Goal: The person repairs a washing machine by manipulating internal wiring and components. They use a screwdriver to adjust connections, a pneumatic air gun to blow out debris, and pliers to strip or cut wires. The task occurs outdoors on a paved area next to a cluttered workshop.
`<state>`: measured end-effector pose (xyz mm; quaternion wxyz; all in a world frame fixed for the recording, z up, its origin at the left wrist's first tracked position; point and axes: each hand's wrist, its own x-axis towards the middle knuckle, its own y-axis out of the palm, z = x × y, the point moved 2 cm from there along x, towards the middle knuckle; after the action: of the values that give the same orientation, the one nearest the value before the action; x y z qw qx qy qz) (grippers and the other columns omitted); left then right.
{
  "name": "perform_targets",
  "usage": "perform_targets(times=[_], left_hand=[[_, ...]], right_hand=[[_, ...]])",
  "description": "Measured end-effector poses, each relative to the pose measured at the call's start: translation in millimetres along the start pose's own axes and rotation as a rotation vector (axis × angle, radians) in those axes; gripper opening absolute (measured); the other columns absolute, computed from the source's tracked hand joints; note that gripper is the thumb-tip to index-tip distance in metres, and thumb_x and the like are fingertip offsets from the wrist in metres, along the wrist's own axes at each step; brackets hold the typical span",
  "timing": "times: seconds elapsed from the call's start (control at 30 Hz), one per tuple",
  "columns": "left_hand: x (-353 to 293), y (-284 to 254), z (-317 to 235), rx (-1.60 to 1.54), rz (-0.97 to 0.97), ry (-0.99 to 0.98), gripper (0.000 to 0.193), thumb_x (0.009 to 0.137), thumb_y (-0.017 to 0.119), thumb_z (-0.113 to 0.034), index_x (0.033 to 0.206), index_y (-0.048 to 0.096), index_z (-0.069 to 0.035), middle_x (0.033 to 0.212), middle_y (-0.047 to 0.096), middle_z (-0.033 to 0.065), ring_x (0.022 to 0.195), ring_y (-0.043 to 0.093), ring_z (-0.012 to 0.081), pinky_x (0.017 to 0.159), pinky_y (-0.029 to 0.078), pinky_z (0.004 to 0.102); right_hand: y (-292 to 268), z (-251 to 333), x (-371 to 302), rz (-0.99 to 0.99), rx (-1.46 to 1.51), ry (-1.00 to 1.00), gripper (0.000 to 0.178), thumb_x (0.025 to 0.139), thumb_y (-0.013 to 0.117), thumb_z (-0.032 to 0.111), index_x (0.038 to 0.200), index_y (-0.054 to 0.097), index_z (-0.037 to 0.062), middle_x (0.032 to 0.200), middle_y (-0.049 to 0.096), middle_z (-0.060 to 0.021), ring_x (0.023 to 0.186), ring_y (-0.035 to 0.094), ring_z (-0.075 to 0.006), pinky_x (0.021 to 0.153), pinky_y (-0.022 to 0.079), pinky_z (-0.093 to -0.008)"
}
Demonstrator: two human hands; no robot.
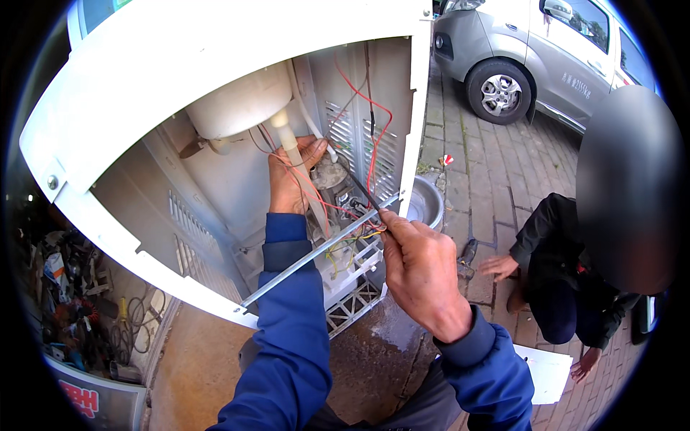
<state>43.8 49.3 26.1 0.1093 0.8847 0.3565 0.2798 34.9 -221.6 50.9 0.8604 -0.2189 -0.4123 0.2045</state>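
Note:
A white metal appliance cabinet (pixel 215 65) stands open in front of me, with a round tub (pixel 241 104) and a pale plastic pipe (pixel 295 152) inside. My left hand (pixel 289 179) reaches in behind this pipe, fingers curled near the end of a thinner white hose (pixel 307 118); what they grip is hidden. Red wires (pixel 316 195) hang across the hand. In my right hand (pixel 424 269) is a thin dark rod-like tool (pixel 359 185), its handle hidden by the fist. Its far end reaches toward a round metal part (pixel 330 174) beside the hose end.
A metal crossbar (pixel 309 256) spans the opening beneath my hands. Behind the cabinet's right edge is a metal basin (pixel 427 201). Another person (pixel 568 266) crouches at the right near a white sheet (pixel 544 373). A silver car (pixel 532 50) is parked behind; tools and cables (pixel 79 302) lie left.

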Motion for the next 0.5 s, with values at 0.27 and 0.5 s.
perform_targets(times=[0.27,0.5], left_hand=[[0.2,-1.9,0.8,-0.035,0.017,0.029,0.016,0.082,0.079,0.006,0.096,0.071,0.005,0.089,0.072,0.0098,0.084,0.069,0.0164,0.08,0.056,0.0288],[-0.2,3.2,-14.7,0.162,0.089,-0.034,0.027,0.08,0.085,-0.005,0.101,0.072,0.006,0.089,0.073,0.0094,0.085,0.069,0.017,0.079,0.056,0.0298]], right_hand=[[2.2,-2.2,-2.4,-0.041,0.038,-0.002,0.029,0.088,0.067,0.007,0.116,0.071,0.0032,0.077,0.065,-0.0212,0.066,0.066,-0.0421,0.061,0.053,-0.0494],[-16.6,11.3,15.5,0.099,-0.089,-0.032,0.022,0.084,0.061,0.002,0.104,0.07,0.0001,0.076,0.065,-0.0261,0.07,0.066,-0.0453,0.062,0.053,-0.0518]])
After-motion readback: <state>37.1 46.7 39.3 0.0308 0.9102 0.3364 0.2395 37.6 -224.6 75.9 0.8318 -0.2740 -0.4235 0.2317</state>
